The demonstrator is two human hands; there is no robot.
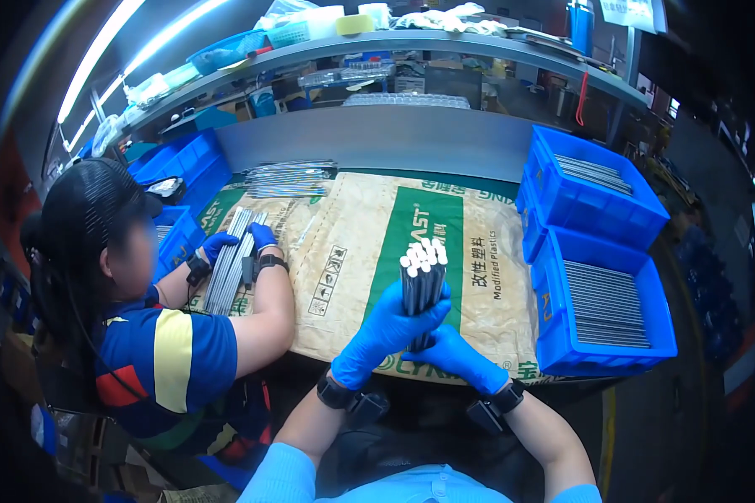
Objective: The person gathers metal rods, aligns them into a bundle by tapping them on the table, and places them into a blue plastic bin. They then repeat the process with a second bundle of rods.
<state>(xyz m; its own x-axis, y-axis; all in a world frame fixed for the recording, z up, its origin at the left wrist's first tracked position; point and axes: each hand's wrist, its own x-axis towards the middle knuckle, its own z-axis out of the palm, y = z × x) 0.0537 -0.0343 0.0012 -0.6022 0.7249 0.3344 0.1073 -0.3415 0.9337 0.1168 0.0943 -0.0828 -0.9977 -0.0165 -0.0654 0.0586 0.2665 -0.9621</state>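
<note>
A tight bundle of thin dark rods (424, 283) stands roughly upright in front of me, its bright, pale ends pointing up. My left hand (392, 325), in a blue glove, is wrapped round the middle of the bundle. Lower down, my right hand (453, 350), also gloved in blue, closes round the bottom part; its fingertips are partly hidden behind the rods and the left hand. The bundle is held above a brown printed sack (507, 327) spread over the table.
Two blue bins (606, 356) (646, 210) with grey rods stand on the right. At left, a co-worker (176, 352) in blue gloves handles grey rods (228, 268). More rods (289, 179) lie at the back, below a metal panel (377, 142) and a loaded shelf (445, 40).
</note>
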